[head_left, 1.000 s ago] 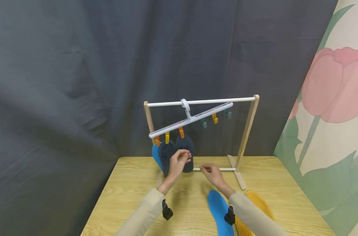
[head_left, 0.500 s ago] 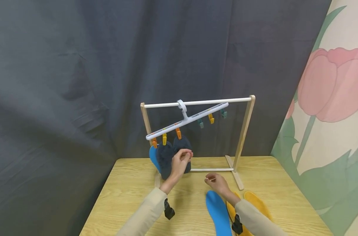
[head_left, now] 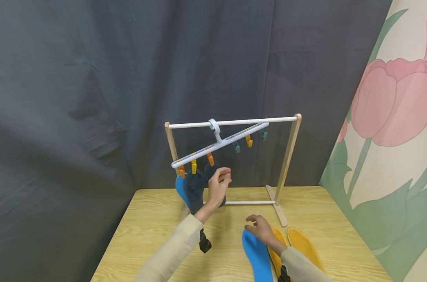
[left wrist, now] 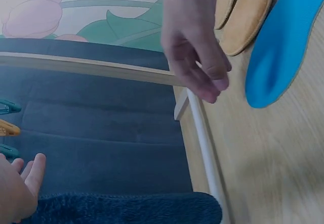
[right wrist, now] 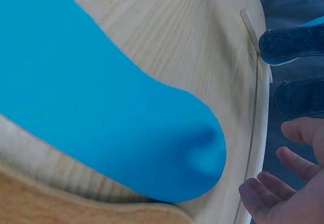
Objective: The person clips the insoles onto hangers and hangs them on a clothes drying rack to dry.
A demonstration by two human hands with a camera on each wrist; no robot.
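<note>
On a grey clip hanger (head_left: 231,140) tilted down to the left, two dark fuzzy insoles and a blue insole (head_left: 180,190) hang at the low end. My left hand (head_left: 218,187) is in front of the inner dark insole (head_left: 211,170), fingers loosely bent and holding nothing; the outer dark insole (head_left: 193,186) hangs beside it. My right hand (head_left: 260,228), fingers apart, is just over the far end of a blue insole (right wrist: 111,97) lying on the table. Two yellow insoles lie right of that blue one; the nearer yellow insole (head_left: 274,254) is partly hidden by my right arm.
The hanger hooks over the white top bar (head_left: 255,121) of a wooden rack. An orange clip (head_left: 210,159) grips the inner dark insole. Two green clips and a yellow clip (head_left: 249,141) dangle unused at the high end. A dark curtain (head_left: 93,98) stands behind the table.
My right hand has moved down and right, away from the rack to the blue insole on the table, its fingers spreading. My left hand has risen slightly beside the inner dark insole.
</note>
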